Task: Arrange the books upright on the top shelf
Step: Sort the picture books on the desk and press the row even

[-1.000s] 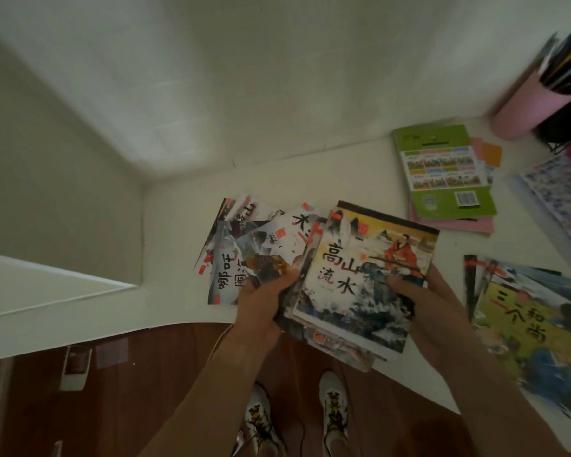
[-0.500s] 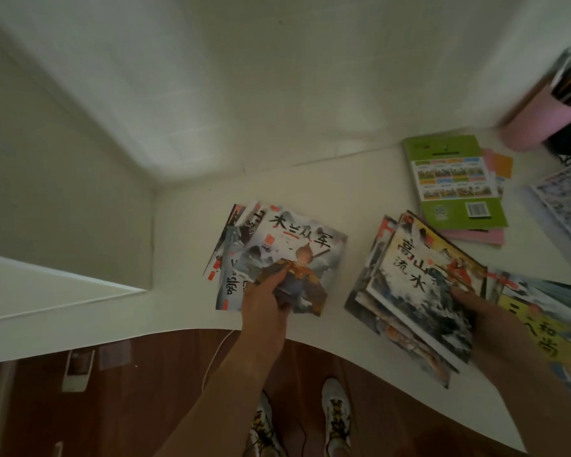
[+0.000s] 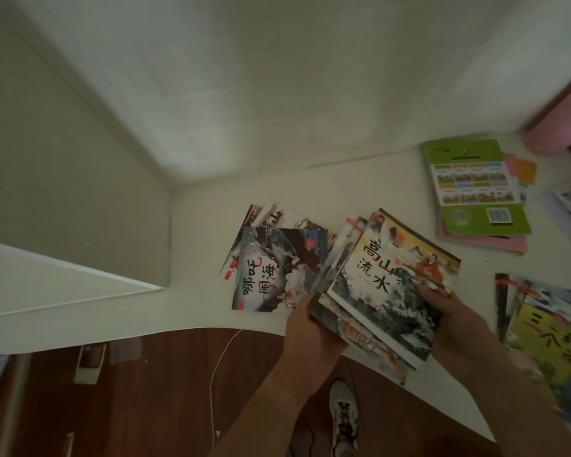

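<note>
The stack of picture books point(image 3: 389, 288) sits at the near edge of the white shelf surface point(image 3: 360, 186), held from both sides and overhanging the edge a little; its top cover is yellow with a painted mountain scene and large black characters. The left hand point(image 3: 310, 328) grips the stack's near-left corner, fingers curled under it and thumb along the side. The right hand point(image 3: 455, 321) grips the stack's right edge, thumb pressed on the top cover and fingers wrapped beneath. Just left of the stack, a fanned pile of books point(image 3: 277, 258) lies flat on the surface, the top one dark blue with black characters; the stack's left edge overlaps it. At the right edge of the view another book with a yellow-green cover point(image 3: 548, 328) lies flat on more books. Farther back on the right, a green book point(image 3: 475, 189) rests on pink sheets point(image 3: 488, 242), and a pink cylinder point(image 3: 557, 127) stands near the far right corner. Below the shelf edge lies dark wooden floor point(image 3: 145, 390) with a white cable point(image 3: 218, 374) and one patterned shoe point(image 3: 343, 417).
</note>
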`<action>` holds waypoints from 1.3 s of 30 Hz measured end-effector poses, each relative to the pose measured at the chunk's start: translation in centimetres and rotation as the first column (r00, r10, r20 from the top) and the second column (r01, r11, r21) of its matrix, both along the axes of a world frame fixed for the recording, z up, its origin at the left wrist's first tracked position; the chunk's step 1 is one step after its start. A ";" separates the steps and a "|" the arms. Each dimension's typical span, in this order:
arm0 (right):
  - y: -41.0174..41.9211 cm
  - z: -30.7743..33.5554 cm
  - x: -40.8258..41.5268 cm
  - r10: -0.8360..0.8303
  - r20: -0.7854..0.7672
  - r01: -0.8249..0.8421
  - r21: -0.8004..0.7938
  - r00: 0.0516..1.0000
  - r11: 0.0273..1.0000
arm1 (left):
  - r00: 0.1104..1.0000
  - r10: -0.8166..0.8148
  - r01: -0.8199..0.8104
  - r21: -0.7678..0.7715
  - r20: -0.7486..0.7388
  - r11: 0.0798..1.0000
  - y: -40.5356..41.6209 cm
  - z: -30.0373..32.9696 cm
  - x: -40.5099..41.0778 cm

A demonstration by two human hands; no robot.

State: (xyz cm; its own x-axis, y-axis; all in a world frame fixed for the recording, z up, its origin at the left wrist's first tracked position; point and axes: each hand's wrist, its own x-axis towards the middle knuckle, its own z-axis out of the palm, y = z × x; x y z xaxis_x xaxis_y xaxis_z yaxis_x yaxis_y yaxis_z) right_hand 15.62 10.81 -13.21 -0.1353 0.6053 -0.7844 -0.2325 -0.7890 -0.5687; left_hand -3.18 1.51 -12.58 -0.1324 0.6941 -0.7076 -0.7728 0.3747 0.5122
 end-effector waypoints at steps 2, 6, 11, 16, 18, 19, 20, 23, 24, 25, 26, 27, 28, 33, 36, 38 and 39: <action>0.2 0.2 0.0 -0.003 0.043 0.002 0.028 0.999 1.000 | 0.959 -0.015 -0.013 -0.097 -0.282 0.995 -0.6 -1.0 -1.2; 0.9 0.9 1.3 -0.011 0.097 0.010 0.015 0.995 1.000 | -0.022 -0.409 -0.282 -0.387 -0.912 0.878 -3.7 -2.3 -4.3; 1.7 1.2 1.5 0.011 0.149 -0.014 0.023 0.989 1.000 | 0.016 -0.525 -0.216 -0.516 -0.851 0.829 -4.8 -2.9 -6.8; 0.7 0.6 0.7 0.025 0.143 -0.031 0.042 0.989 0.999 | 0.194 -0.396 -0.160 -0.427 -0.898 0.890 -4.5 -3.4 -8.3; 0.8 1.0 0.6 0.084 0.182 -0.101 0.086 0.980 0.991 | 0.241 -0.344 -0.155 -0.386 -0.907 0.909 -4.5 -3.2 -8.9; 0.9 1.5 0.5 0.126 0.207 -0.152 0.117 0.970 0.981 | 0.259 -0.303 -0.152 -0.349 -0.917 0.925 -4.5 -3.0 -9.1; 1.1 1.7 0.4 0.155 0.238 -0.193 0.145 0.959 0.970 | 0.290 -0.242 -0.133 -0.290 -0.926 0.948 -4.5 -2.6 -9.3; 1.8 2.8 0.3 0.209 0.251 -0.273 0.254 0.945 0.928 | 0.439 -0.057 0.048 -0.040 -0.897 0.998 -4.3 -1.6 -9.4; 2.0 3.1 0.3 0.246 0.254 -0.316 0.287 0.935 0.905 | 0.459 -0.041 0.120 0.016 -0.888 0.993 -4.1 -1.5 -9.4; 2.1 3.5 0.3 0.293 0.256 -0.367 0.322 0.921 0.873 | 0.464 -0.046 0.189 0.049 -0.885 0.981 -3.8 -1.4 -9.4; 2.2 3.7 0.2 0.325 0.263 -0.403 0.343 0.909 0.849 | 0.455 -0.066 0.262 0.062 -0.888 0.963 -3.3 -1.2 -9.2; 2.3 3.9 0.2 0.349 0.260 -0.425 0.356 0.901 0.832 | 0.433 -0.094 0.333 0.062 -0.897 0.941 -2.7 -1.1 -8.9; 2.4 4.0 0.1 0.378 0.243 -0.445 0.357 0.893 0.821 | 0.420 -0.119 0.390 0.060 -0.900 0.919 -2.1 -0.9 -8.4; 1.7 3.2 -0.7 0.406 0.211 -0.455 0.302 0.889 0.838 | 0.525 -0.072 0.296 0.102 -0.848 0.950 0.0 -0.2 -6.8; 1.0 2.7 -0.7 0.331 0.205 -0.378 0.274 0.921 0.884 | 0.309 -0.133 -0.096 -0.170 -0.942 0.981 -0.3 -0.8 -7.0; 0.8 2.4 -0.5 0.288 0.229 -0.347 0.284 0.930 0.894 | 0.138 -0.435 -0.313 -0.456 -0.890 0.833 -0.9 -1.6 -7.6; 0.8 2.4 -0.5 0.269 0.238 -0.333 0.291 0.933 0.897 | 0.120 -0.539 -0.336 -0.545 -0.834 0.768 -1.0 -1.6 -7.8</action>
State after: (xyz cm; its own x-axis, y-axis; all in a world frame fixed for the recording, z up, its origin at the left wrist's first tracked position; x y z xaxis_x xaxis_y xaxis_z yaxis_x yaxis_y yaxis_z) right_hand 15.07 11.64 -10.81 -0.2222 0.7818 -0.5826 0.1224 -0.5705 -0.8121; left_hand -11.03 0.52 -14.20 -0.9101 0.3601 -0.2053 0.2596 0.8813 0.3949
